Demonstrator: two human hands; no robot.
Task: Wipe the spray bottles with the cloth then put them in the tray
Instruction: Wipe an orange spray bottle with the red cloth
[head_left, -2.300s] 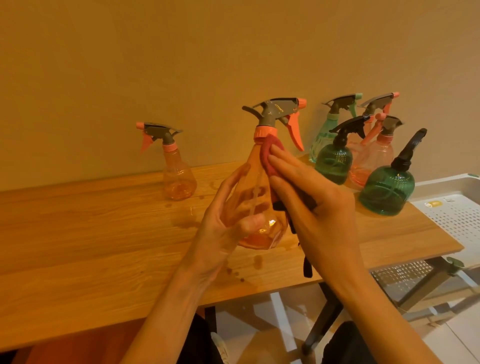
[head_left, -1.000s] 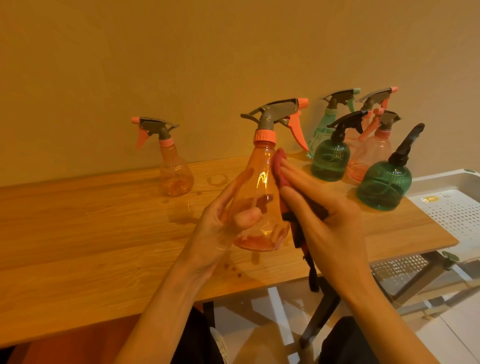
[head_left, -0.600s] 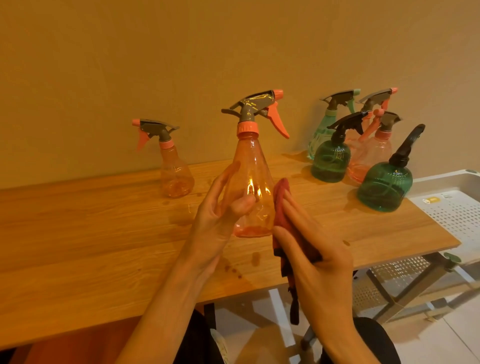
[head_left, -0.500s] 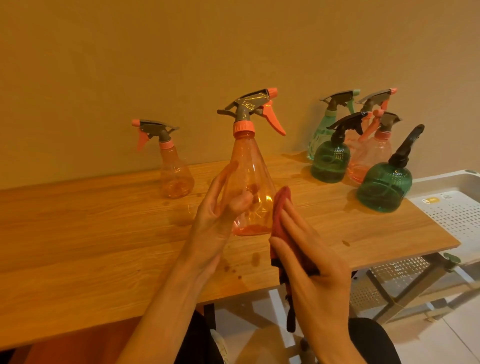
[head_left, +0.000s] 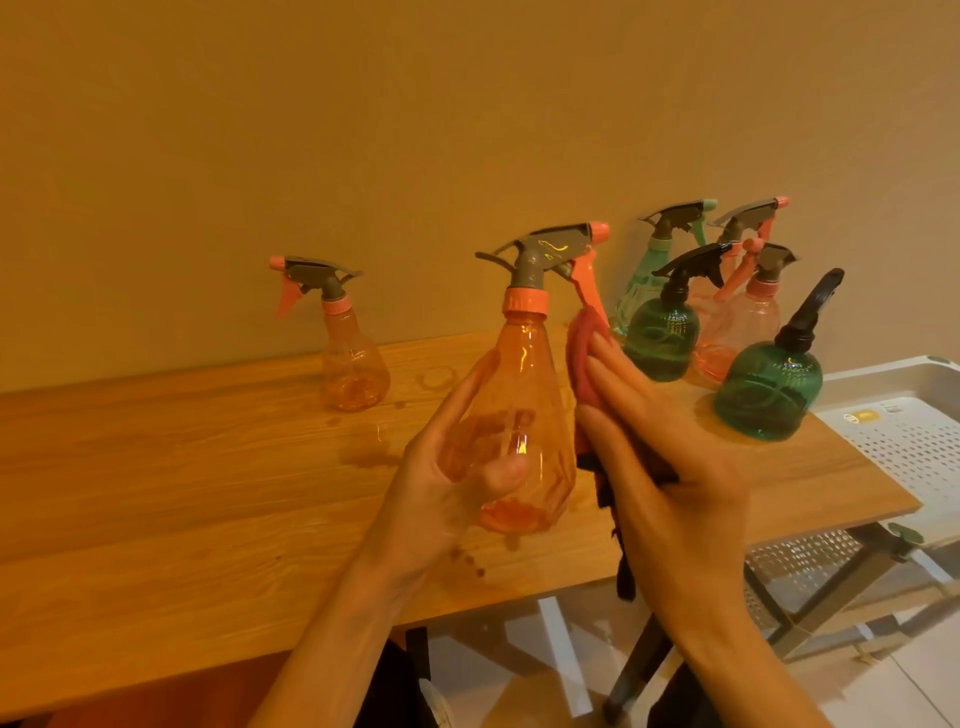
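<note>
The left hand grasps the orange spray bottle upright above the desk, steadying it so the right hand, fingers flat, can press the red cloth against its 3 o'clock side, with the tray waiting further right.
</note>
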